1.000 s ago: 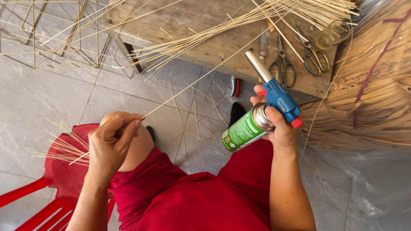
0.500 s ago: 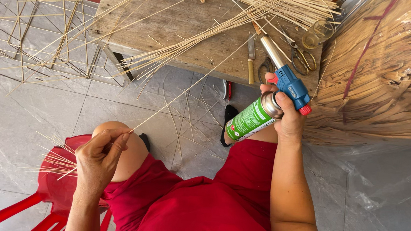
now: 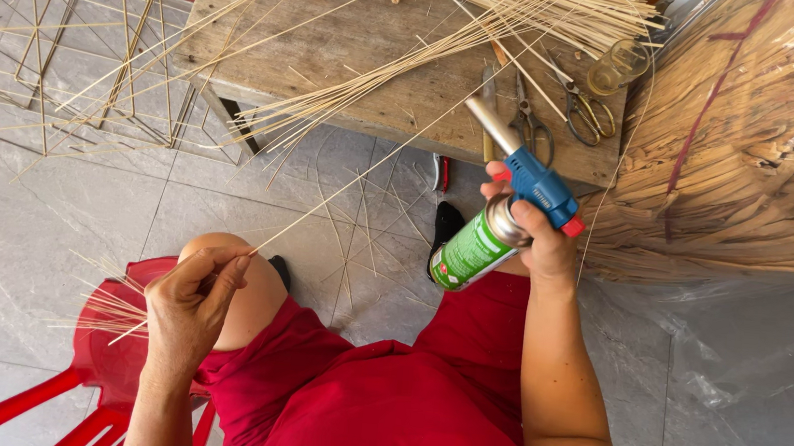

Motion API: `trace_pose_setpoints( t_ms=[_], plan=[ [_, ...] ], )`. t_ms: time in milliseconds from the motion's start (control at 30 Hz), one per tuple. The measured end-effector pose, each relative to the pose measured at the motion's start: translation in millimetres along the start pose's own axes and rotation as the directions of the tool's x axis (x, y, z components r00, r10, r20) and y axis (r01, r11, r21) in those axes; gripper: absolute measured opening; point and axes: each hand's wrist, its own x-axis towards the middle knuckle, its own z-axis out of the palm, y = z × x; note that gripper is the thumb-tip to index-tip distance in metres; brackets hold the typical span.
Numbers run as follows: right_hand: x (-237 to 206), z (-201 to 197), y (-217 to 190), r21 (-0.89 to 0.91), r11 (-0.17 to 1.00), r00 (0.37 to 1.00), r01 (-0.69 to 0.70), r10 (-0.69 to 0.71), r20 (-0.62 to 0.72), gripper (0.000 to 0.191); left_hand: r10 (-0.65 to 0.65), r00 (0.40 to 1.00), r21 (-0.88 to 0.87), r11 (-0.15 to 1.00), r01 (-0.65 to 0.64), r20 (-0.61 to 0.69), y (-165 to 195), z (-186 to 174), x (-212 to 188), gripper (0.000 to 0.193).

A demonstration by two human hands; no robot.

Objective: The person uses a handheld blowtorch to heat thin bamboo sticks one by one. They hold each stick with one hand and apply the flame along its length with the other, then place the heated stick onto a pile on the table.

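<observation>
Two hands: the left hand (image 3: 190, 305), lower left of the frame, pinches one thin bamboo strip (image 3: 362, 179); the right hand (image 3: 541, 242), centre right, grips one gas torch (image 3: 498, 228) with a green canister and a blue head. One wooden desk (image 3: 356, 45) across the top. One bundle of strips (image 3: 535, 4) on the desk, too many to count. One pair of scissors (image 3: 583, 110), one pair of pliers (image 3: 528, 119) and one small glass jar (image 3: 616, 69), upper right. One wire frame (image 3: 55, 45), upper left. One heap of split bamboo (image 3: 764, 142), right. One red plastic chair (image 3: 93, 359), lower left.
</observation>
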Motion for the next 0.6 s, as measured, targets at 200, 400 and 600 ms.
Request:
trace_pose_setpoints(
  t_ms=[200, 400, 600],
  plan=[
    [-21, 14, 6, -0.061, 0.995, 0.995, -0.085, 0.087, 0.044, 0.056, -0.015, 1.0, -0.004, 1.0, 0.015, 0.0, 2, 0, 1, 0.009],
    [-23, 20, 7, -0.057, 0.995, 0.992, -0.084, 0.088, 0.088, 0.054, -0.018, 1.0, -0.015, 1.0, 0.018, 0.009, 1, 1, 2, 0.009],
    [-3, 9, 5, -0.016, 1.0, 1.0, 0.015, -0.015, -0.026, 0.053, -0.015, 1.0, 0.002, 1.0, 0.015, 0.006, -1, -2, 1, 0.009]
  ],
)
